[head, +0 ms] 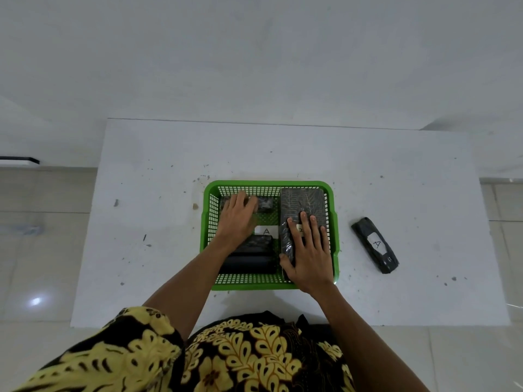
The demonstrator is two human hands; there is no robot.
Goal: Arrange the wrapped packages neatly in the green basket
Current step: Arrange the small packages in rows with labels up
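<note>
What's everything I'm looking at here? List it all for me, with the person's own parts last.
Green basket: one, green, mid-table.
Large wrapped package: one, dark patterned, right side of basket.
Small wrapped package: one, dark, far left of basket.
Near-left packages: dark, labelled A, count unclear, in basket.
Loose package: one, black, labelled A, on table right of basket.
Table: one, white, speckled.
Left hand: on small package.
Right hand: flat on large package.
Shirt: black and yellow, at the picture's bottom edge.

Along the bottom of the frame, the person is wearing a black short-sleeved shirt patterned with yellow leaves and flowers; both forearms are showing bare.
</note>
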